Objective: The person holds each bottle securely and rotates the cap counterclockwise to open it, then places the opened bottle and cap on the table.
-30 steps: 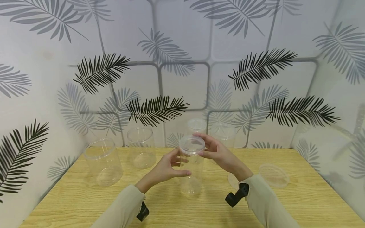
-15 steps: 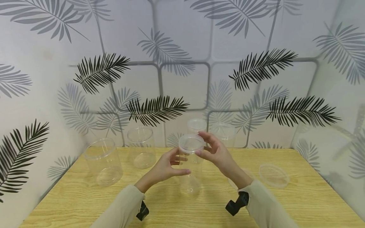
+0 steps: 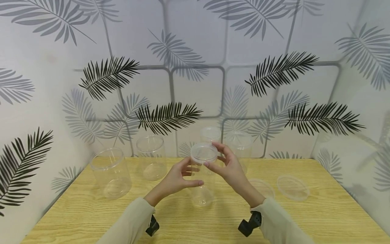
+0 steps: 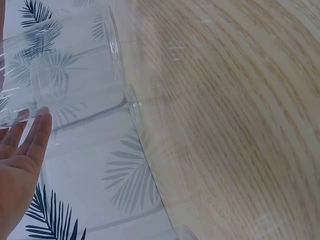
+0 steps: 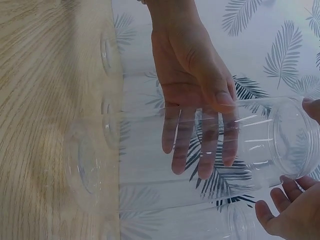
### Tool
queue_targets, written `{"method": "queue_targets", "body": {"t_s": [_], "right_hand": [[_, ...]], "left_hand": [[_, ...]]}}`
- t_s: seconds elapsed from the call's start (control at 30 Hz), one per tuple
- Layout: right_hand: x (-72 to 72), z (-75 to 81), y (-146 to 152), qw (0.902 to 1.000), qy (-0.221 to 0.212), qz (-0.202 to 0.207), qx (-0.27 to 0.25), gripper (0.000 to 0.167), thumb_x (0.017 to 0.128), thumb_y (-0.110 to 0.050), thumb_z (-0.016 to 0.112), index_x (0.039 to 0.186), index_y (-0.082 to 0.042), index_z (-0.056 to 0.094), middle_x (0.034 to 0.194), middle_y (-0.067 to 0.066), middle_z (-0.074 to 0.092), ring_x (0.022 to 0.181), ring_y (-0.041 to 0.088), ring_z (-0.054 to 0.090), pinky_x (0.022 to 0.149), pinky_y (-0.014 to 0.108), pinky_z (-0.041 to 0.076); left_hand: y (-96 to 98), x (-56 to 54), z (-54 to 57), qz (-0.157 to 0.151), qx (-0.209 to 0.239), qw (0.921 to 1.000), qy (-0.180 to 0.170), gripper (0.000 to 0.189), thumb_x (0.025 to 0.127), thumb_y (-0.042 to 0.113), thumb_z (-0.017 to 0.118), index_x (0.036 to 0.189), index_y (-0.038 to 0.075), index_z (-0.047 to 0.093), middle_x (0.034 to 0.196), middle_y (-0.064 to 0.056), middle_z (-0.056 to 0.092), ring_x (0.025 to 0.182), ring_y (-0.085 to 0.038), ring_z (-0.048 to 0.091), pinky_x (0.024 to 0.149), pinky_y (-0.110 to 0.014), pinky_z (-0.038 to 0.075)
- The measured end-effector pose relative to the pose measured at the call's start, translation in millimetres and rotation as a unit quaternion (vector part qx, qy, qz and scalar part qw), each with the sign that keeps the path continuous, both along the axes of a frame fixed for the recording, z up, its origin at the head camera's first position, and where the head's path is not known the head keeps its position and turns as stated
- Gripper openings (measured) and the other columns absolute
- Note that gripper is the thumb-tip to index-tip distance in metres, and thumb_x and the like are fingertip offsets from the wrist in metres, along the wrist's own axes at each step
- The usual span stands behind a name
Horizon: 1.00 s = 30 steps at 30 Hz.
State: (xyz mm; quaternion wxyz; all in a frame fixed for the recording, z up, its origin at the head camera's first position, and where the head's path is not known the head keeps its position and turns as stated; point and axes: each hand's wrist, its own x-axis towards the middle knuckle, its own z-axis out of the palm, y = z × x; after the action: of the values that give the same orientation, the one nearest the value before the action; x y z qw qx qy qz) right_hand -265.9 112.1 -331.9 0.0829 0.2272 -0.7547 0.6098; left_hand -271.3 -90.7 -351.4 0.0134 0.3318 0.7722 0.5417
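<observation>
A tall clear plastic jar stands upright before me, a clear round lid on its mouth. My left hand grips the jar's body from the left, thumb on the near side and fingers behind; the right wrist view shows those fingers through the wall. At the top, my right hand pinches the lid's rim between thumb and fingers. In the left wrist view, the left fingers touch the jar wall. Whether the jar's base touches the table cannot be told.
Two lidless clear jars stand at the left, a wide one and one farther back. Behind my hands are a lidded jar and a wider jar. Two flat clear discs, one and another, lie on the wooden table.
My right hand has turned round the lid's rim, its thumb sliding left across the near side. The right forearm has shifted slightly left and nearer. My left hand keeps its hold.
</observation>
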Motion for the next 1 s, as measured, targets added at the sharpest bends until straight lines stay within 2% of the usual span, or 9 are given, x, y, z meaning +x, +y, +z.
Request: {"method": "queue_targets", "body": {"t_s": [0.07,0.13,0.27,0.43,0.57,0.7,0.8,0.87,1.0], "right_hand": [[-1.4,-0.2,1,0.9999,0.003,0.012,-0.003,0.065,0.081,-0.014,0.069,0.137,-0.009,0.036,0.134,0.011,0.041,0.122,0.032,0.042,0.094,0.046,0.046],[-3.5,-0.3,3,0.9994,0.006,0.034,-0.008,0.064,0.082,-0.013,0.068,0.137,-0.009,0.036,0.133,0.012,0.042,0.121,0.032,0.043,0.092,0.041,0.048],[-11.6,-0.6,11,0.9922,-0.01,0.12,-0.033,0.062,0.085,-0.013,0.065,0.138,-0.01,0.034,0.133,0.01,0.042,0.119,0.025,0.047,0.089,0.03,0.049],[-22.9,1.3,21,0.9698,-0.033,0.235,-0.053,0.061,0.089,-0.012,0.059,0.141,-0.006,0.027,0.134,0.002,0.042,0.119,0.012,0.046,0.094,0.026,0.045],[-29.4,0.8,25,0.9531,-0.047,0.291,-0.068,0.061,0.091,-0.012,0.056,0.142,-0.004,0.024,0.133,0.0,0.043,0.12,0.013,0.046,0.096,0.026,0.044],[-30.8,0.9,27,0.9471,-0.054,0.308,-0.071,0.063,0.091,-0.014,0.055,0.143,-0.003,0.022,0.133,0.0,0.044,0.121,0.013,0.045,0.097,0.026,0.042],[-29.5,1.3,26,0.9487,-0.055,0.303,-0.07,0.064,0.091,-0.013,0.056,0.144,-0.004,0.02,0.133,-0.001,0.044,0.12,0.012,0.045,0.097,0.026,0.043],[-27.8,1.4,26,0.9522,-0.052,0.293,-0.07,0.065,0.09,-0.012,0.057,0.144,-0.005,0.02,0.133,-0.002,0.043,0.119,0.012,0.046,0.096,0.027,0.043],[-22.4,0.5,23,0.9684,-0.037,0.236,-0.071,0.067,0.087,-0.013,0.061,0.142,-0.005,0.024,0.134,-0.001,0.041,0.117,0.01,0.046,0.093,0.025,0.045]], "left_hand": [[0.0,-0.5,-0.8,0.0,0.0,1.0,-0.001,0.071,0.075,0.008,0.074,0.136,0.01,0.038,0.124,-0.015,0.052,0.112,-0.034,0.055,0.094,-0.048,0.046],[-1.0,-5.3,-7.0,-0.002,0.002,1.0,0.003,0.071,0.075,0.011,0.075,0.136,0.014,0.038,0.123,-0.013,0.053,0.112,-0.032,0.055,0.094,-0.048,0.046],[-1.5,-5.6,-7.8,-0.005,0.001,1.0,-0.002,0.069,0.075,0.011,0.075,0.135,0.015,0.039,0.123,-0.01,0.053,0.112,-0.029,0.056,0.094,-0.045,0.046],[-1.2,1.6,1.0,-0.017,-0.003,0.9996,-0.022,0.071,0.075,0.006,0.074,0.135,0.011,0.038,0.125,-0.011,0.052,0.114,-0.033,0.054,0.096,-0.046,0.045],[-0.9,-1.9,-3.1,-0.026,-0.002,0.9992,-0.03,0.075,0.075,0.005,0.074,0.138,0.011,0.035,0.126,-0.012,0.052,0.114,-0.034,0.053,0.096,-0.048,0.044],[-0.9,-11.1,-14.9,-0.026,-0.001,0.9994,-0.025,0.076,0.075,0.007,0.074,0.139,0.015,0.035,0.127,-0.01,0.051,0.114,-0.03,0.054,0.096,-0.045,0.045],[-1.6,-15.4,-19.9,-0.022,-0.003,0.9996,-0.02,0.075,0.074,0.011,0.075,0.137,0.021,0.036,0.127,-0.006,0.052,0.114,-0.028,0.055,0.096,-0.043,0.046],[-2.2,-16.4,-20.7,-0.021,-0.001,0.9996,-0.016,0.073,0.074,0.014,0.076,0.136,0.022,0.038,0.126,-0.005,0.052,0.114,-0.029,0.055,0.096,-0.043,0.045],[-3.0,-17.8,-21.0,-0.015,-0.003,0.9998,-0.009,0.068,0.074,0.017,0.077,0.131,0.023,0.042,0.124,-0.002,0.053,0.114,-0.027,0.055,0.096,-0.043,0.045]]}}
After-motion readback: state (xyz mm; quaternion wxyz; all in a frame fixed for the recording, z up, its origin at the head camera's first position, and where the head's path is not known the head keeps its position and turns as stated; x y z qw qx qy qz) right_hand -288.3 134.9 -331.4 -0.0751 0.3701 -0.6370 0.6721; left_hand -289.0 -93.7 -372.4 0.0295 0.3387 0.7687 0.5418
